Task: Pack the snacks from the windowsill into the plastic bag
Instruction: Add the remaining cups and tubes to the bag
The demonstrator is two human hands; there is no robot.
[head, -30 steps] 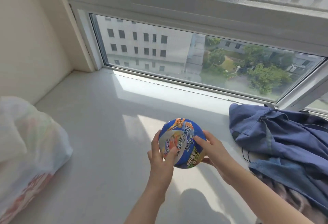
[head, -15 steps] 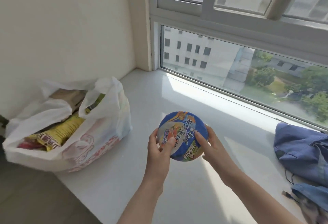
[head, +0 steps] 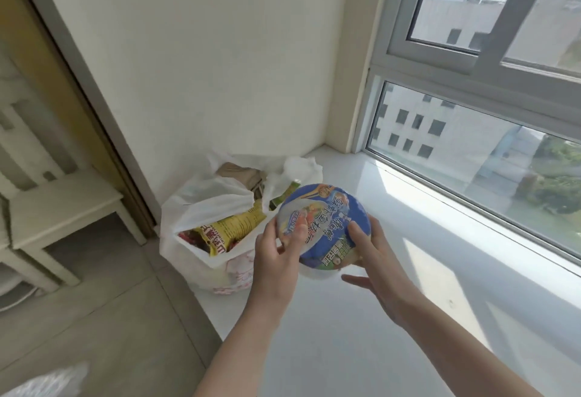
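Bag [head: 201, 208] gapes at centre-left, packets [head: 232, 233] inside. Bowl [head: 323, 224], frame centre, just right of its mouth, looks light, thin-walled, film-slick: grip the stiff rim. Left hand [head: 276, 258] curls round its left edge; right hand [head: 374, 258] pinches the right, lower fingers spread.

A white windowsill with one bag on it.
The windowsill [head: 361, 327] is wide and flat, with bright patches of sun. A white plastic bag [head: 201, 205] sits at its left end, by the wall, right at the front edge, and its top is open.
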